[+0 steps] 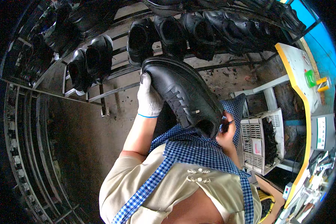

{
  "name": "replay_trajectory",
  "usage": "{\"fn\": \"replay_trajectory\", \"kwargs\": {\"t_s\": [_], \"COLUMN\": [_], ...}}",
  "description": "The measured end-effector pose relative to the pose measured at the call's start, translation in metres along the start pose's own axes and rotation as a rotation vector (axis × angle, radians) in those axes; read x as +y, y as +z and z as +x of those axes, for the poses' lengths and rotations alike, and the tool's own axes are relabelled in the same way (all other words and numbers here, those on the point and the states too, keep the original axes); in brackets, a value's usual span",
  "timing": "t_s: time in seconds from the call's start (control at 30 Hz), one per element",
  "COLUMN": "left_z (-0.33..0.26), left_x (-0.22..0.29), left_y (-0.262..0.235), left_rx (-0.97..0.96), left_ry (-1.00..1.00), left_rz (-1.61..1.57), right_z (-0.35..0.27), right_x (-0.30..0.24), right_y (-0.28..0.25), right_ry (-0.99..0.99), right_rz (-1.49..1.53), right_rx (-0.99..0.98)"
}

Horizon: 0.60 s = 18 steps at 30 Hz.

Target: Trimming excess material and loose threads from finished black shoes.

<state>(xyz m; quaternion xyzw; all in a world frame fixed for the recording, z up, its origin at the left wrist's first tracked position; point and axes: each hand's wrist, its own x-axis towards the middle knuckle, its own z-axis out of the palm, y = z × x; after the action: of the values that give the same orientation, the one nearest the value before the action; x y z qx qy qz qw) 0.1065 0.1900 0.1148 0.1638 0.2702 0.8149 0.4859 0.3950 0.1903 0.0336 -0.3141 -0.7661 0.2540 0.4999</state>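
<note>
A black lace-up shoe (181, 89) is held up in front of my chest, its toe to the upper left and its heel to the lower right. My left hand (150, 98), in a white knit glove with a blue cuff edge, grips the toe end from the left side. At the heel, my bare right hand (226, 130) has its fingers curled against the shoe by the collar. Some of the right fingers are hidden behind the heel. The shoe's opening faces down toward my blue checked apron (198, 143).
Several black shoes (171, 33) stand on a metal rack (119, 91) ahead and to the left. A white plastic crate (252, 145) with dark pieces sits at right, beside a yellow-edged workbench (296, 71) carrying tools. Metal rails (35, 149) run along the left.
</note>
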Motion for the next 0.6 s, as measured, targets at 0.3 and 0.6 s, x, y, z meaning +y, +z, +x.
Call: {"fn": "replay_trajectory", "kwargs": {"t_s": [0.3, 0.6], "left_z": [0.004, 0.005], "left_x": [-0.007, -0.021], "left_y": [-0.016, -0.055], "left_rx": [-0.008, -0.013], "left_ry": [-0.133, -0.301], "left_rz": [-0.018, 0.129], "right_z": [0.013, 0.051], "right_x": [-0.009, -0.050], "right_y": [-0.025, -0.036], "right_ry": [0.179, 0.068], "right_rz": [0.032, 0.231], "right_rx": [0.232, 0.172]}}
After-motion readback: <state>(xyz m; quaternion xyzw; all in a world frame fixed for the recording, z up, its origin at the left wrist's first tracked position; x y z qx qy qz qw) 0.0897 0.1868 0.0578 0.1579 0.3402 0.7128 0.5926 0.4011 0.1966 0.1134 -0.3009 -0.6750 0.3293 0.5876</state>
